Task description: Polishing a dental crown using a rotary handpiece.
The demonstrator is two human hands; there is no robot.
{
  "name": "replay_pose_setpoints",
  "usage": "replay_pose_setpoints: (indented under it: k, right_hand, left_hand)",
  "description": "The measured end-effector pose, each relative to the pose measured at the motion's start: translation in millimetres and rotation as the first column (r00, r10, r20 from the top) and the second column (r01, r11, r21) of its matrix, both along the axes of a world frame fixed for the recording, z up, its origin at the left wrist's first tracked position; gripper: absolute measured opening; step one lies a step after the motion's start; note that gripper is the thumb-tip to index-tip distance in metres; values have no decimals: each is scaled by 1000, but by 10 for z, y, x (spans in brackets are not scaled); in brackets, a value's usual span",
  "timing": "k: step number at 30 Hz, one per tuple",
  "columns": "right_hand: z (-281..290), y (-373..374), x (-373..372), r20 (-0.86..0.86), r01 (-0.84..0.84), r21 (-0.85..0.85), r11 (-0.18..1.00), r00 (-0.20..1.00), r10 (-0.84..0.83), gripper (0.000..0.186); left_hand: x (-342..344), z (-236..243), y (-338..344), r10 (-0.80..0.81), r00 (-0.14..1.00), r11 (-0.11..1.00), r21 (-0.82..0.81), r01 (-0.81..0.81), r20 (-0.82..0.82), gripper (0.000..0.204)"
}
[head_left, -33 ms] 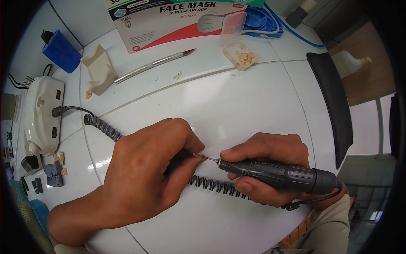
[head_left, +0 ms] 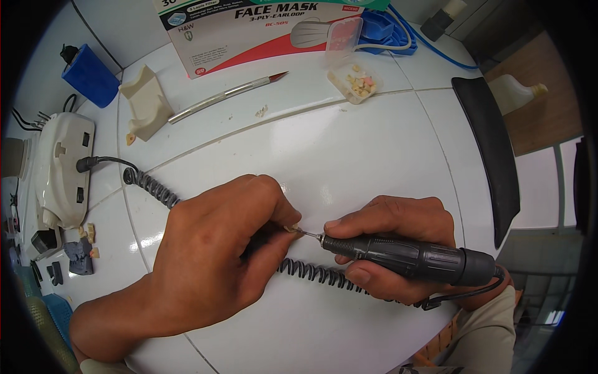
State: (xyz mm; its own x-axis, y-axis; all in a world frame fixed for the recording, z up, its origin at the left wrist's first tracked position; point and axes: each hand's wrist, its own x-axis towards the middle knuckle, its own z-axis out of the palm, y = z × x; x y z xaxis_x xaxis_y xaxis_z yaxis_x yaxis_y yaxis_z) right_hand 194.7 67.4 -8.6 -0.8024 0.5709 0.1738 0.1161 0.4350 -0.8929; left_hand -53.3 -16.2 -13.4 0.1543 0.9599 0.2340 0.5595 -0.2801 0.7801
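Note:
In my right hand (head_left: pixel 405 246) is a black rotary handpiece (head_left: pixel 411 257), gripped along its body and pointing left. Its thin metal bur (head_left: pixel 310 234) reaches to a tiny cream, tooth-like piece (head_left: pixel 291 228). Thumb and forefinger of my left hand (head_left: pixel 215 243) pinch that piece, mostly covering it, so its exact shape is hidden. Bur tip and piece appear to meet at the fingertips. From the handpiece's rear a cord leads into a coiled black cable (head_left: pixel 321 273), which passes behind my left hand to a white control box (head_left: pixel 65 168).
Across the back lie a cream handpiece rest (head_left: pixel 148 103), a metal knife-like tool (head_left: pixel 224 98), a face-mask box (head_left: pixel 249 37) and a clear lidded box (head_left: pixel 339 87) of small cream and pink pieces. A black strip (head_left: pixel 489 156) lines the right edge. Grey block (head_left: pixel 78 255) sits left.

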Motion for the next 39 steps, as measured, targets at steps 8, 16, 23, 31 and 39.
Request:
replay_pose_setpoints:
  k: [8, 16, 23, 31, 39]
  right_hand:
    - [9, -1, -8, 5, 23, 9, 1000, 1000, -23, 39]
    - [37, 7, -4, 27, -21, 22, 1000, 999, 20, 40]
    - [5, -11, -10, 0, 2, 7, 1000, 1000, -2, 39]
    - [4, -1, -9, -10, -9, 21, 1000, 1000, 9, 39]
    - [-3, -22, -17, -8, 5, 17, 1000, 1000, -5, 40]
  left_hand:
    - [13, 9, 2, 7, 1000, 1000, -12, -7, 13, 22]
    - [1, 10, 4, -16, 1000, 1000, 16, 17, -27, 22]
    - [-10, 16, 5, -21, 999, 1000, 5, 21, -29, 23]
    - [6, 22, 6, -13, 1000, 1000, -4, 13, -22, 23]
    - [3, 29, 2, -12, 999, 1000, -1, 12, -37, 22]
